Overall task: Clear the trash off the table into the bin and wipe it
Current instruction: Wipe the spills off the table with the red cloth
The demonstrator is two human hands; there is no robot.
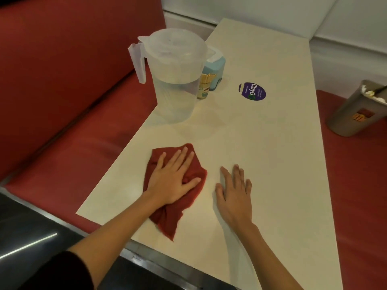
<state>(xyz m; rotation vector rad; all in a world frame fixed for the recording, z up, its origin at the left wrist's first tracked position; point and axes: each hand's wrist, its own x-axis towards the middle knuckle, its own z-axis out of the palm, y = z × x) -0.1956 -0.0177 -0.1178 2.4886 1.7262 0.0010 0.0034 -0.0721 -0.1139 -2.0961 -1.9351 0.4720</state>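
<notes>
A clear plastic pitcher [173, 80] with a lid stands at the left edge of the desk [272, 153], about half full of water. Just behind it, toward the far end, sits a light blue tissue box [216, 66], and a small toothpick jar [206, 86] stands touching or nearly touching both. A purple oval sticker [252, 91] reading "ClayG" lies flat near the middle of the desk's far half. A red padded bench [62, 101] runs along the left edge, red seat padding [356, 195] along the right. A white wall [272, 9] closes the far end.
</notes>
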